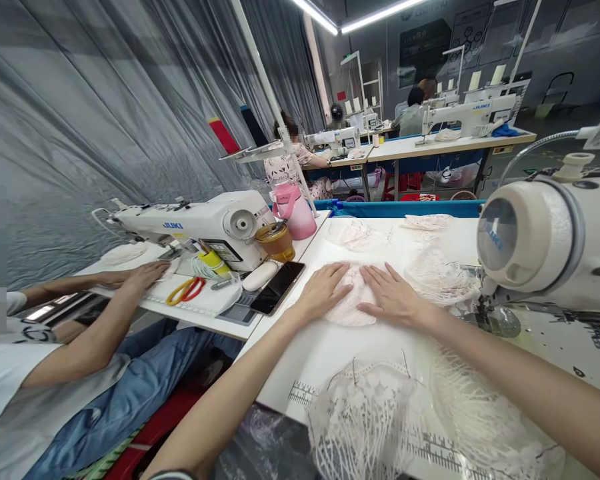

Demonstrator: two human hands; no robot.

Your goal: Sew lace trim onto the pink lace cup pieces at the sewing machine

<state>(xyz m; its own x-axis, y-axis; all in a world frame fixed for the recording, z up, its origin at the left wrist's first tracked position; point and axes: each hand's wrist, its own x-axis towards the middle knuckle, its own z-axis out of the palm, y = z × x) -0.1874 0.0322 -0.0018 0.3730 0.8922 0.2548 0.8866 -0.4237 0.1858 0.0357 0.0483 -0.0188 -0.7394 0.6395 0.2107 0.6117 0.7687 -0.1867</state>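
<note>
Under both palms, on the white sewing table [300,353], lies a pale pink lace fabric piece [351,303]. My left hand [325,291] rests flat on its left side, fingers stretched out. Opposite it, my right hand [391,297] presses flat on the right side with fingers spread. Nearest to me, a white lace piece with loose dark thread ends [367,413] hangs over the table's front edge. More lace [437,273] is heaped right of my right hand, and another pale piece [355,232] lies beyond my fingertips.
A sewing machine head [535,240] stands close on the right. Leftward are a phone [279,288], an amber cup [276,243], a pink bottle [296,213], scissors [185,291] and a second sewing machine [195,223], where a co-worker's hands [147,272] handle fabric. Cream netting [485,407] lies below my right forearm.
</note>
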